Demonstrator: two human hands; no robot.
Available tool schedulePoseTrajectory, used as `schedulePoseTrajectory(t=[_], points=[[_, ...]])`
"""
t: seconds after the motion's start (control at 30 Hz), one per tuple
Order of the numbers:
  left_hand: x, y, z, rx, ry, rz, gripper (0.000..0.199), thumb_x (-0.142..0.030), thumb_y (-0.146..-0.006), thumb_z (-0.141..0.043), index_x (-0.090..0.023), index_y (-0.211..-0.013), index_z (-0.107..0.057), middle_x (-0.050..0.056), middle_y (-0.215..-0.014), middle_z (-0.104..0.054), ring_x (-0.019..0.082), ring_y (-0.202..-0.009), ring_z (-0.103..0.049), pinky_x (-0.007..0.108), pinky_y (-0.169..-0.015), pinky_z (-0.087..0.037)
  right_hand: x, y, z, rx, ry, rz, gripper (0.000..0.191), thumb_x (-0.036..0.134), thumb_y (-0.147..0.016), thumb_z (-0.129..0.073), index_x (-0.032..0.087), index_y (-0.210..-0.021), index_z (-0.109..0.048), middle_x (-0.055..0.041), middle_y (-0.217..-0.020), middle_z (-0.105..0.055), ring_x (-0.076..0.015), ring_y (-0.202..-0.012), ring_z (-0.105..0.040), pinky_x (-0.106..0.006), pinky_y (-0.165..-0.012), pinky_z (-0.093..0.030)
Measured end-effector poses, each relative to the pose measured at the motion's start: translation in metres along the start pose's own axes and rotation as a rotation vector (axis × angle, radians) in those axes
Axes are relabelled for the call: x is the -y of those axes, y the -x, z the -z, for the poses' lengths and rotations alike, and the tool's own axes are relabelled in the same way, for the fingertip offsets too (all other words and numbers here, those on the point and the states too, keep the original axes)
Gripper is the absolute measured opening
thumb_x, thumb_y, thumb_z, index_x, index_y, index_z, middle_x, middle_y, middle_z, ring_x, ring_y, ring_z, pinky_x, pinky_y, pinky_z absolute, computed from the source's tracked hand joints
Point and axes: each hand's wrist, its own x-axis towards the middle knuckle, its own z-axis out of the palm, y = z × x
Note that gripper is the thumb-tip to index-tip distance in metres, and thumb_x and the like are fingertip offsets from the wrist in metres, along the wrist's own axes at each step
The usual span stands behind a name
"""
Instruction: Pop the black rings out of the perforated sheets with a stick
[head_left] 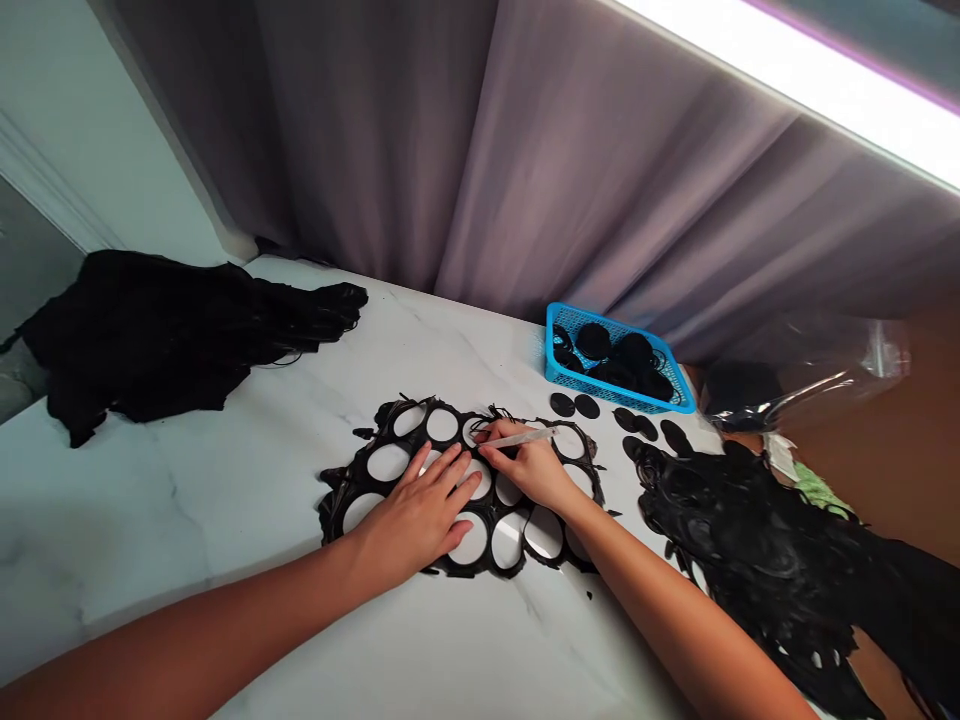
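Pressing the left hand (416, 515) open and flat onto a black sheet with round cutouts (491, 512), pinching a pale slender tool (521, 437) in the right hand (525, 465) over it; black discs (586, 406) lying just beyond the right hand on the marble tabletop (187, 520).

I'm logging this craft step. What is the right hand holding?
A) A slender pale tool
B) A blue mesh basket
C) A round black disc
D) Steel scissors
A: the right hand pinches a slender pale tool over the black perforated sheet.

Punched sheet (373, 486) on counter (150, 530), basket (553, 345) behind
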Motion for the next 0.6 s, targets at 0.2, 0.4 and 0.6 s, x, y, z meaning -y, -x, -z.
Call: schedulePoseTrajectory(t=[0.2, 0.4, 0.6], points=[[0.0, 0.001, 0.003, 0.03, -0.042, -0.005, 0.043, -0.026, -0.09, -0.057, -0.02, -0.133, -0.052, 0.016, -0.144, -0.05, 0.035, -0.142, -0.035, 0.065, -0.116, -0.012, 0.011, 0.004, -0.007, 0.131, 0.387, 0.185, 0.01, 0.016, -0.088, -0.054, 0.023, -0.08, -0.053, -0.0079, -0.086, -0.061, -0.0246, -0.083, -0.051, -0.036, -0.074, -0.041], [0.0, 0.001, 0.005, 0.015, -0.011, 0.001, 0.043, -0.026, -0.092, -0.057, -0.019, -0.134, -0.053, 0.016, -0.145, -0.049, 0.036, -0.141, -0.037, 0.065, -0.115, -0.016, -0.011, -0.032, 0.061, -0.425, 0.663, -0.053, 0.016, 0.012, -0.087, -0.041, 0.021, -0.077, -0.05, -0.0103, -0.079, -0.059, -0.0256, -0.079, -0.052, -0.036, -0.072, -0.039], [0.002, 0.004, 0.012, 0.005, -0.003, -0.01, 0.046, -0.03, -0.093, -0.059, -0.021, -0.137, -0.05, 0.014, -0.145, -0.05, 0.034, -0.142, -0.035, 0.061, -0.116, -0.02, -0.012, -0.032, 0.081, -0.399, 0.03, -0.199, 0.024, 0.036, -0.082, -0.061, 0.023, -0.069, -0.047, -0.0054, -0.077, -0.066, -0.0204, -0.075, -0.059, -0.031, -0.064, -0.046]])
